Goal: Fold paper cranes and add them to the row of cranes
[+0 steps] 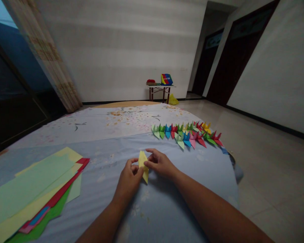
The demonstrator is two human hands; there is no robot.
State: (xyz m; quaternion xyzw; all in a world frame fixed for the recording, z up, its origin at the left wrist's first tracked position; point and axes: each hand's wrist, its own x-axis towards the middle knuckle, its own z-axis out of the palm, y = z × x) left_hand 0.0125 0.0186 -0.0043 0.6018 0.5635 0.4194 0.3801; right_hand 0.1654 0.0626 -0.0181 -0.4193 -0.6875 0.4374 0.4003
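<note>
Both my hands pinch a small folded yellow paper [143, 165] just above a table covered in light blue cloth [167, 206]. My left hand [129, 177] grips its lower left side with curled fingers. My right hand [160, 163] pinches its right edge between thumb and fingers. The paper is a narrow pointed shape, standing roughly upright between the two hands.
A stack of coloured paper sheets [32, 192] lies at the left of the table. Several folded paper cranes [187, 135] in mixed colours sit in rows at the far right. A small table [160, 90] with a colourful box stands by the far wall. Tiled floor lies to the right.
</note>
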